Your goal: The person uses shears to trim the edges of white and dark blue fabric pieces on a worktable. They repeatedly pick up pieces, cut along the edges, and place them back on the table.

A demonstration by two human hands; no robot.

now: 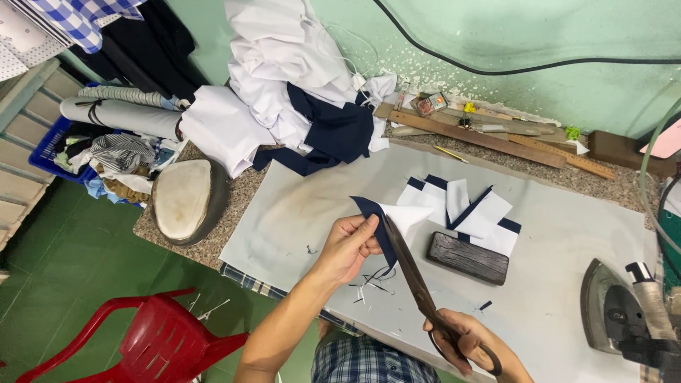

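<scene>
- Navy-and-white cloth – a small fabric piece (386, 220) – is pinched in the left hand (347, 247), thumb over the near edge and fingers curled under, so that hand is closed on it and lifts it just above the grey pad (567, 234) of the table.
- The right hand (464, 342) is wrapped through the loops of a pair of long scissors (415, 280); its fingers are folded around the handles, and the blades look nearly closed, running up along the navy edge of the piece.
- The piece sits between the two hands – touching the left, and reached by the right only through the blades.
- Risk, as I judge it: the blade tips pass just beside the left thumb and fingertips, so a bite taken too far up could nick them.
- The held cloth is limp – if the pinch slackens it may fold or slide, and the cut would wander off the navy border.
- Loose threads (369, 284) hang under the left hand and could snag in the blades.
- Beyond the left hand lie more cut pieces (468, 209) and a dark wooden block (468, 257); an iron (613, 308) rests out past the right hand.
</scene>
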